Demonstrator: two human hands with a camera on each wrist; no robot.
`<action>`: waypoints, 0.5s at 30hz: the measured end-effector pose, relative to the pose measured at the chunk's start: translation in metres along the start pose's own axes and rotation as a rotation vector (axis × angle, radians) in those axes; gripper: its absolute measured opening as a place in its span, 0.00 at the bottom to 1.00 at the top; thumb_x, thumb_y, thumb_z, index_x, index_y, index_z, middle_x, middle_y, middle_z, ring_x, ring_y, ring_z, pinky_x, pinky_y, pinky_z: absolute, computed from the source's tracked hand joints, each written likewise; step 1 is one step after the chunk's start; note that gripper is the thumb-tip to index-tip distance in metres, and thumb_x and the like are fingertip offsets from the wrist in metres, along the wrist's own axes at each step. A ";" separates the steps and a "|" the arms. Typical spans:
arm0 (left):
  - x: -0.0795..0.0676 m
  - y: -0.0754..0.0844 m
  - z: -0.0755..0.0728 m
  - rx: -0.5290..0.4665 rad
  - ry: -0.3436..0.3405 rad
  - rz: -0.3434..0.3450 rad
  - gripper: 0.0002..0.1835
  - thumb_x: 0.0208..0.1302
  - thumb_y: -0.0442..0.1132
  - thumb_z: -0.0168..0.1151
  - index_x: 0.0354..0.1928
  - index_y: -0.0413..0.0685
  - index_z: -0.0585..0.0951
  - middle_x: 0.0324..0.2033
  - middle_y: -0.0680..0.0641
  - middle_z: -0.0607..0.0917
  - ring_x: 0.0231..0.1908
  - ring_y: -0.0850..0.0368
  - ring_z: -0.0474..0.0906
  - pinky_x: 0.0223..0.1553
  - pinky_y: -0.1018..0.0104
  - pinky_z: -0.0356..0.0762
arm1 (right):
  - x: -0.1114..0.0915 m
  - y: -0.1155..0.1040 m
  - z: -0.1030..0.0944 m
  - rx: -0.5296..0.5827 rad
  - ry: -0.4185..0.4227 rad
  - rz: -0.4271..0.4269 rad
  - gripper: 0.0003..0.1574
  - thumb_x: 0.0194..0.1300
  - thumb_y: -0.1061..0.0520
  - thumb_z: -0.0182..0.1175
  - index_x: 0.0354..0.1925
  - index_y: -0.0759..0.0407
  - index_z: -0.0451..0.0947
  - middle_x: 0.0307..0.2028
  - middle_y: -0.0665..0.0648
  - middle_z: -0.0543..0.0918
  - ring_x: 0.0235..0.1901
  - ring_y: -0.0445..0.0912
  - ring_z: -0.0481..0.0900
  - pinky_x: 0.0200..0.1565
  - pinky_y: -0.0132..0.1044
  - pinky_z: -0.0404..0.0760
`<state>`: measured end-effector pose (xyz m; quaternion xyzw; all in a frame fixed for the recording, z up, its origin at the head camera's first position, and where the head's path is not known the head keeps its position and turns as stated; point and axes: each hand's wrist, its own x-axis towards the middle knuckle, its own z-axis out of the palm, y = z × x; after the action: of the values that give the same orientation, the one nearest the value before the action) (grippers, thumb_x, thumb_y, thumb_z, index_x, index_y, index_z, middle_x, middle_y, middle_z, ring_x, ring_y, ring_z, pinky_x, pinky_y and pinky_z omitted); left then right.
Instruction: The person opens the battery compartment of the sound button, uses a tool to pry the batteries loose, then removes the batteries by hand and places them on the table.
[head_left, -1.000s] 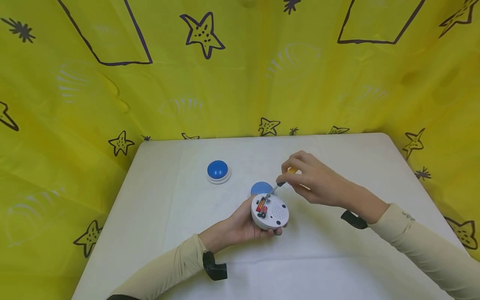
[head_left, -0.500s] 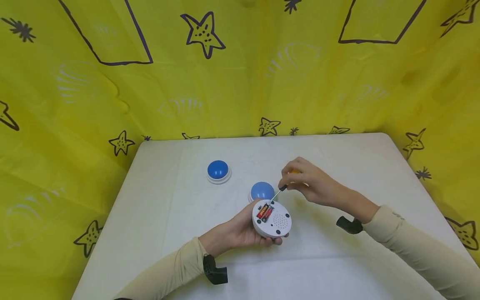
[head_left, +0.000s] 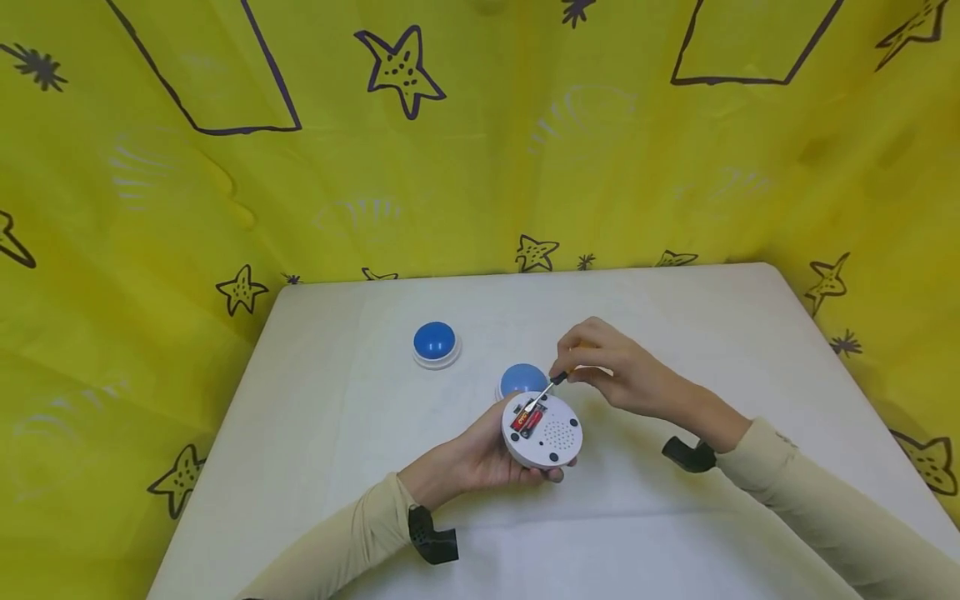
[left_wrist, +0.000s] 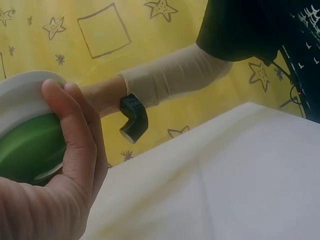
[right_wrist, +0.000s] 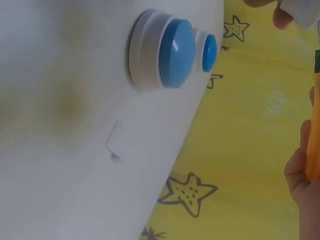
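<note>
My left hand (head_left: 480, 457) grips a round white push button (head_left: 559, 435) with its underside turned up. In the left wrist view its green dome (left_wrist: 32, 147) shows below the white base, fingers curled round the rim. Two red batteries (head_left: 529, 422) lie in the uncovered compartment on the underside. Above and to the right, my right hand (head_left: 618, 367) holds a screwdriver (head_left: 557, 379) between thumb and fingers. Its thin shaft slants down to the left, the tip right at the batteries. The screwdriver's orange handle (right_wrist: 313, 130) shows in the right wrist view.
A light blue push button (head_left: 522, 377) stands on the white table (head_left: 360, 400), just behind the held one. A darker blue push button (head_left: 434, 342) stands farther back to the left. A yellow patterned curtain (head_left: 465, 183) hangs round the table.
A second ago the batteries sat unevenly and the screwdriver tip was at their upper end; now they lie side by side, the tip over them. The held push button dipped, then rose slightly.
</note>
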<state>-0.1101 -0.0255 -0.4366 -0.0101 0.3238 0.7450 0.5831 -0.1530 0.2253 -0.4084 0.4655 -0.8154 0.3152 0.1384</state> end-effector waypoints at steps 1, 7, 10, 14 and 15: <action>0.000 0.000 0.000 -0.003 -0.002 0.002 0.33 0.79 0.68 0.31 0.66 0.53 0.69 0.46 0.39 0.85 0.36 0.53 0.84 0.34 0.75 0.84 | -0.001 0.000 -0.002 -0.022 -0.007 0.009 0.28 0.54 0.75 0.73 0.45 0.46 0.86 0.44 0.46 0.82 0.52 0.42 0.73 0.53 0.28 0.76; -0.001 0.000 0.002 -0.016 0.016 -0.013 0.32 0.80 0.67 0.28 0.66 0.55 0.69 0.46 0.38 0.85 0.36 0.53 0.84 0.33 0.75 0.84 | 0.001 -0.002 -0.014 -0.159 -0.032 -0.007 0.26 0.56 0.72 0.73 0.44 0.43 0.86 0.45 0.47 0.82 0.53 0.46 0.74 0.52 0.41 0.78; 0.000 0.000 0.002 -0.017 0.026 -0.027 0.32 0.80 0.66 0.28 0.67 0.55 0.69 0.46 0.39 0.86 0.37 0.52 0.83 0.33 0.75 0.83 | 0.002 -0.004 -0.020 -0.215 -0.050 -0.048 0.26 0.55 0.72 0.74 0.44 0.43 0.87 0.45 0.48 0.82 0.53 0.49 0.74 0.53 0.46 0.78; 0.000 -0.002 0.003 -0.012 0.048 -0.033 0.34 0.79 0.68 0.30 0.72 0.56 0.67 0.48 0.38 0.85 0.39 0.51 0.83 0.34 0.75 0.84 | 0.007 -0.010 -0.028 -0.323 -0.094 -0.135 0.33 0.48 0.76 0.74 0.46 0.44 0.87 0.45 0.51 0.81 0.53 0.54 0.76 0.53 0.51 0.79; 0.000 -0.002 0.004 -0.007 0.055 -0.032 0.35 0.79 0.68 0.30 0.73 0.56 0.66 0.48 0.38 0.84 0.39 0.51 0.83 0.35 0.74 0.84 | 0.009 -0.013 -0.030 -0.361 -0.105 -0.164 0.35 0.46 0.76 0.75 0.46 0.44 0.87 0.45 0.52 0.82 0.53 0.55 0.76 0.52 0.52 0.80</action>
<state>-0.1069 -0.0237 -0.4346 -0.0378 0.3368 0.7362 0.5858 -0.1488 0.2338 -0.3765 0.5139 -0.8240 0.1269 0.2022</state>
